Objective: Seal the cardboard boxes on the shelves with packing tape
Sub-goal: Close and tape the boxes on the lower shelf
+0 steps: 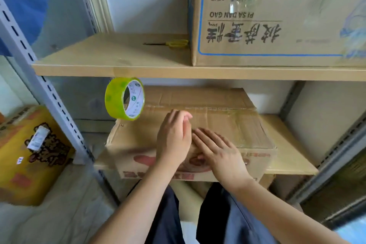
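Pressing tape flat, the right hand [217, 150] is spread on the lower box [227, 125]; the left hand [174, 136], loosely curled, holds nothing visible, while the tape roll [124, 98] dangles nearby.

3 boxes [277, 18], 1 tape roll [124, 98], 1 scissors [174, 43], 2 hands [174, 136].

Upper box [277, 18] — right end cut off.

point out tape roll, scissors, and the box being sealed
tape roll [116, 101]: head view, green outer band.
scissors [176, 43]: head view, yellow handles.
box being sealed [223, 117]: head view, taped top flap.
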The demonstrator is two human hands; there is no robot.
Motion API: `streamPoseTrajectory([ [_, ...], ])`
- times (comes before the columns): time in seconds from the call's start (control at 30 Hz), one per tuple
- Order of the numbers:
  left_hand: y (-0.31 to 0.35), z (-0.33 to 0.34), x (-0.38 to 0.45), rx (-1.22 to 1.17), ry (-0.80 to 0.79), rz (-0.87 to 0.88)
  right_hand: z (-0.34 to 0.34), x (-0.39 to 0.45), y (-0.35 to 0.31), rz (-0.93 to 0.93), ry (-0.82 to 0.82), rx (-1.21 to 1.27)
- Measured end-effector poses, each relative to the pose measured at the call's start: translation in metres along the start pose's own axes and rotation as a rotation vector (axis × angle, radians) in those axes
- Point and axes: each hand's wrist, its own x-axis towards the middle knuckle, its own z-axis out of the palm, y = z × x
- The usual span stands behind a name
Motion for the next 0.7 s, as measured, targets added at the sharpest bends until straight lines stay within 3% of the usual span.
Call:
streamPoseTrajectory([
  [0.1,-0.008,0.030,0.041,0.099,-0.367,-0.093,-0.003,-0.006,0.003,-0.018,-0.035,0.066],
  [0.17,-0.013,0.042,0.063,0.306,-0.594,-0.111,-0.011,-0.015,0.005,-0.014,0.018,0.153],
  [0.27,-0.013,0.040,0.078,0.427,-0.727,-0.089,-0.027,-0.021,0.018,0.024,0.109,0.225],
  [0.4,-0.008,0.033,0.077,0.358,-0.791,-0.086,-0.046,0.000,0.049,0.172,0.054,0.144],
  [0.53,0.024,0.025,0.072,0.337,-0.605,0.043,-0.067,0.028,0.077,0.256,-0.169,0.108],
  [0.7,0.065,0.017,0.044,0.371,-0.473,0.138,-0.102,0.036,0.094,0.258,-0.169,0.026],
])
